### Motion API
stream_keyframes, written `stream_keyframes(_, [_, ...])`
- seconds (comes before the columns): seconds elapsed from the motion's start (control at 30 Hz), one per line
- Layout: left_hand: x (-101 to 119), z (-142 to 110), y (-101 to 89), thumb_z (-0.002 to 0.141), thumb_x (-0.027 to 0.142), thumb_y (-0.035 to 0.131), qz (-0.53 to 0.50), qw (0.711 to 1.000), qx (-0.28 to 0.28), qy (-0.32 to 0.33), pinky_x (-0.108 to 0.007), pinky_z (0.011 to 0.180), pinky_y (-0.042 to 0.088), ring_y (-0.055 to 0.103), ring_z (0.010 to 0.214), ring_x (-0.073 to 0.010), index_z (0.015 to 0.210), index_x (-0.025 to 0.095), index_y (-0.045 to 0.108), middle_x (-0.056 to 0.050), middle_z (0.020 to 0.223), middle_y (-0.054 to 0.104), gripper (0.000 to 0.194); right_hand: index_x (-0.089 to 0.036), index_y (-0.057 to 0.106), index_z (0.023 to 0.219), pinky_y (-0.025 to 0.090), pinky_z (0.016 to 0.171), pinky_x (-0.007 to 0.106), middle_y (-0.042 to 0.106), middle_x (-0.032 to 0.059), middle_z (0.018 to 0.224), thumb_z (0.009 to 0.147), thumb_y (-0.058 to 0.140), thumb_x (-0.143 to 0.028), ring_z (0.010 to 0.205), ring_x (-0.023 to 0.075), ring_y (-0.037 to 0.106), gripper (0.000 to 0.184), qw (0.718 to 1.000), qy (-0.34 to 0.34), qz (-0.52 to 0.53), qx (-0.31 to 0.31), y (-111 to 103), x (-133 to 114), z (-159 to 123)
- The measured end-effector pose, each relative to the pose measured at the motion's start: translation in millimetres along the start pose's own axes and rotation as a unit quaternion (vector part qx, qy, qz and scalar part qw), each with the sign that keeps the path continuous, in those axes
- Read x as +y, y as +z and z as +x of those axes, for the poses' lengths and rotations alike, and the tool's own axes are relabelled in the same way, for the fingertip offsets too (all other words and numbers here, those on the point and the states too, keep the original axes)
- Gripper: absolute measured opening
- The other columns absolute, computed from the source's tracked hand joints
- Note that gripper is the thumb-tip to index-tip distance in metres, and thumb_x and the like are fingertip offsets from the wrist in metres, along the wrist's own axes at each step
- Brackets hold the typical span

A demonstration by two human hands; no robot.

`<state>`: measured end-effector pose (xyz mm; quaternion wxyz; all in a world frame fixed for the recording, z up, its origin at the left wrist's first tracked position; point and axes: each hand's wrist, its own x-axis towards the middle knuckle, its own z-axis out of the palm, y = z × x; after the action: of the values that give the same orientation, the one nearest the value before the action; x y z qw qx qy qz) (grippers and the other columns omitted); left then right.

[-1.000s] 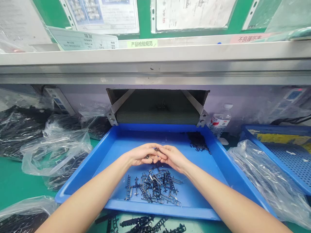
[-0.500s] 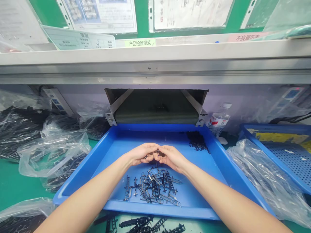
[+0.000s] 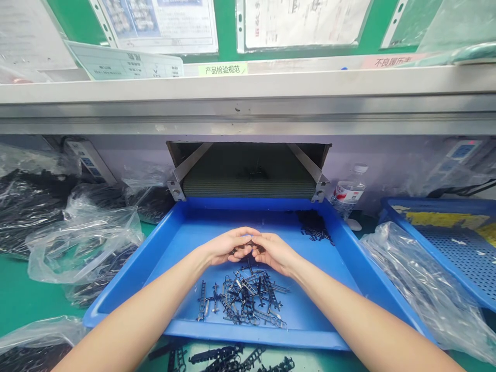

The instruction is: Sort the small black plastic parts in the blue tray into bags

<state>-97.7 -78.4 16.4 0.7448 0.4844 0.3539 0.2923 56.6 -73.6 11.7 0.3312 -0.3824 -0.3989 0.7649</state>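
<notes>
Over the middle of a big blue tray (image 3: 163, 243), my left hand (image 3: 225, 245) and my right hand (image 3: 272, 251) meet, fingertips touching. Both are curled round a small black plastic part (image 3: 248, 245) that shows only as a dark bit between the fingers. Just below the hands lies a pile of black ladder-shaped plastic strips (image 3: 244, 299) on the tray floor. A smaller heap of black parts (image 3: 315, 226) sits in the tray's far right corner.
A conveyor mouth (image 3: 248, 178) opens behind the tray. Clear bags of black parts (image 3: 83, 243) lie at left; another bag (image 3: 422, 289) and a second blue tray (image 3: 461, 243) at right. A water bottle (image 3: 346, 196) stands by the conveyor. More black strips (image 3: 228, 357) lie before the tray.
The hands stay together at the same spot; the fingers have shifted slightly round the small part. The view has drifted a little.
</notes>
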Motion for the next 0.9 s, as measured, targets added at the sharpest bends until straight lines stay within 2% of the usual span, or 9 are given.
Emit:
stream_keyframes(0.17, [-0.6, 0.5, 0.2, 0.072, 0.04, 0.066, 0.01, 1.0, 0.003, 0.0, -0.012, 0.034, 0.013, 0.024, 0.037, -0.0031, 0.104, 0.014, 0.046, 0.006, 0.049, 0.038, 0.045, -0.009, 0.054, 0.063, 0.04, 0.037, 0.013, 0.053, 0.0015, 0.052, 0.084, 0.044, -0.005, 0.041, 0.0053, 0.046, 0.023, 0.999, 0.0, -0.024, 0.032, 2.2, 0.8, -0.2])
stream_keyframes(0.27, [-0.6, 0.7, 1.5, 0.069, 0.045, 0.068, 0.017, 1.0, 0.007, -0.005, -0.012, 0.033, 0.013, 0.025, 0.037, -0.0027, 0.102, 0.015, 0.047, 0.005, 0.052, 0.041, 0.049, -0.009, 0.053, 0.063, 0.038, 0.035, 0.013, 0.054, 0.0025, 0.051, 0.083, 0.043, -0.003, 0.038, 0.0055, 0.045, 0.024, 0.998, -0.002, -0.04, 0.046, 2.3, 1.8, 0.8])
stream_keyframes(0.4, [-0.9, 2.0, 3.8, 0.064, 0.038, 0.073, 0.036, 0.999, 0.019, -0.001, -0.012, 0.032, 0.011, 0.026, 0.038, -0.0018, 0.1, 0.014, 0.051, 0.004, 0.058, 0.044, 0.048, -0.011, 0.05, 0.057, 0.037, 0.034, 0.013, 0.054, 0.0023, 0.047, 0.082, 0.041, 0.0, 0.037, 0.006, 0.045, 0.028, 0.997, -0.01, -0.051, 0.061, 1.8, 1.6, 1.9])
stream_keyframes(0.5, [-0.5, 3.6, 5.6, 0.07, 0.034, 0.066, 0.033, 0.999, 0.034, 0.02, -0.012, 0.031, 0.011, 0.026, 0.037, -0.0015, 0.096, 0.01, 0.057, 0.001, 0.06, 0.048, 0.037, -0.011, 0.05, 0.055, 0.038, 0.037, 0.013, 0.053, 0.0013, 0.048, 0.082, 0.042, -0.002, 0.039, 0.0053, 0.044, 0.03, 0.998, -0.023, -0.042, 0.048, 1.6, 1.5, 1.4])
stream_keyframes(0.6, [1.3, 4.1, 7.6, 0.077, 0.026, 0.053, 0.009, 0.998, 0.061, 0.023, -0.013, 0.03, 0.011, 0.03, 0.036, -0.0025, 0.095, 0.005, 0.058, -0.007, 0.065, 0.056, 0.027, -0.011, 0.052, 0.055, 0.039, 0.041, 0.013, 0.051, 0.0003, 0.05, 0.083, 0.049, -0.011, 0.042, 0.0047, 0.044, 0.028, 0.999, -0.035, -0.022, 0.022, 0.9, 2.8, 0.8])
stream_keyframes(0.73, [4.5, 3.3, 8.8, 0.082, 0.017, 0.042, -0.032, 0.995, 0.091, 0.006, -0.012, 0.029, 0.014, 0.036, 0.037, -0.0047, 0.098, 0.005, 0.055, -0.012, 0.068, 0.06, 0.024, -0.012, 0.051, 0.057, 0.04, 0.044, 0.015, 0.049, -0.0012, 0.05, 0.077, 0.062, -0.024, 0.045, 0.0055, 0.045, 0.025, 0.999, -0.039, 0.005, 0.008, -2.4, 6.4, 2.8])
stream_keyframes(0.9, [5.6, 3.5, 6.4, 0.088, 0.018, 0.035, -0.065, 0.993, 0.098, -0.022, -0.01, 0.031, 0.021, 0.049, 0.046, -0.0075, 0.093, 0.007, 0.054, -0.015, 0.078, 0.061, 0.023, -0.014, 0.048, 0.058, 0.04, 0.046, 0.016, 0.047, -0.0025, 0.05, 0.069, 0.069, -0.031, 0.049, 0.0076, 0.048, 0.029, 0.998, -0.047, 0.029, -0.004, -6.7, 9.7, 6.2])
